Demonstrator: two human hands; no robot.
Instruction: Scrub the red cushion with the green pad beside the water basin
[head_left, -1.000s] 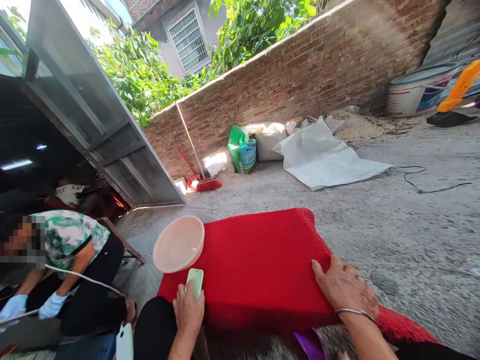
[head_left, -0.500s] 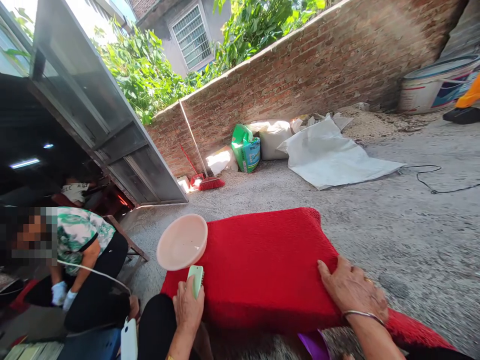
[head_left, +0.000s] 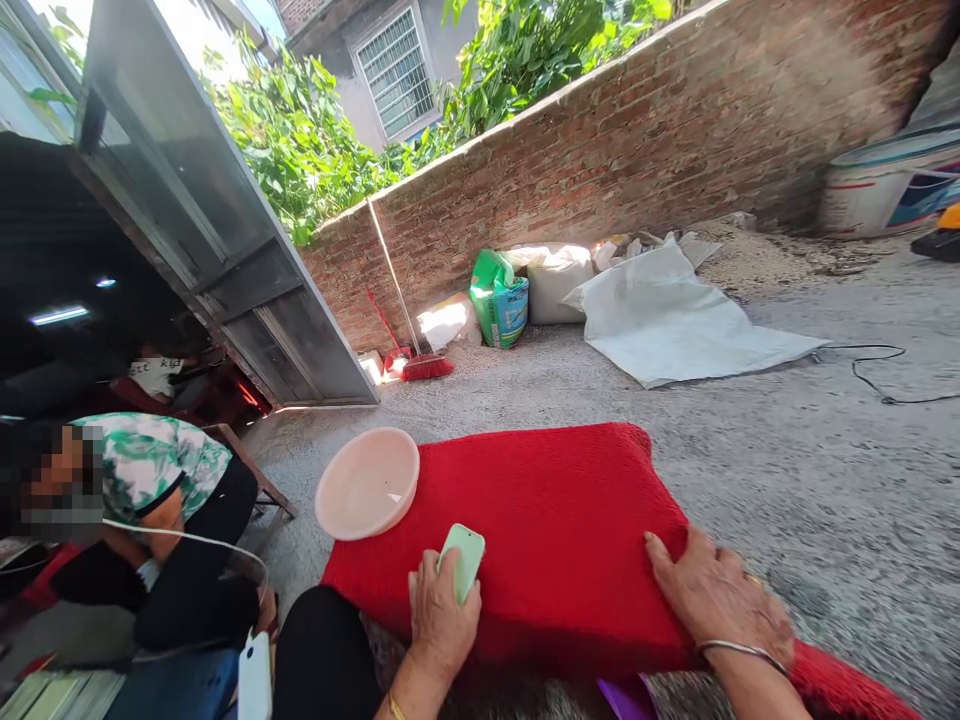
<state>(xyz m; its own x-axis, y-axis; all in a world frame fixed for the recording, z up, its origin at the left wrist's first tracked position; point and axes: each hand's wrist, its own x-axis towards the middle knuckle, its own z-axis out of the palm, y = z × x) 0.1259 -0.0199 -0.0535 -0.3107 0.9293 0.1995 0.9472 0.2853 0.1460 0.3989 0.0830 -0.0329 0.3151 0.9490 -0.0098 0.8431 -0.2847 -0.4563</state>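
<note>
My left hand (head_left: pixel 441 612) is closed around a pale green scrubbing brush (head_left: pixel 463 558), its smooth back facing up. The brush lies against the near part of a red fuzzy cloth (head_left: pixel 540 520), which covers a low block-like support. My right hand (head_left: pixel 724 590), with a bangle at the wrist, rests on the cloth's right edge. Its thumb is apart from the fingers, and the fingers drape over the side. A pale pink basin (head_left: pixel 366 485) sits at the cloth's left corner with a little something white inside.
A person in a green-and-white shirt (head_left: pixel 161 460) bends low at the left, near a wooden chair (head_left: pixel 255 475). A white phone-like object (head_left: pixel 255 675) is beside my knee. Beyond are a red broom (head_left: pixel 427 367), a green sack (head_left: pixel 499 300), a white sheet (head_left: pixel 675 320) and a brick wall (head_left: pixel 600 150).
My left hand has moved right across the cloth with the brush, whose back now faces up more. My right hand stays on the cloth's right edge. The person at left has bent further.
</note>
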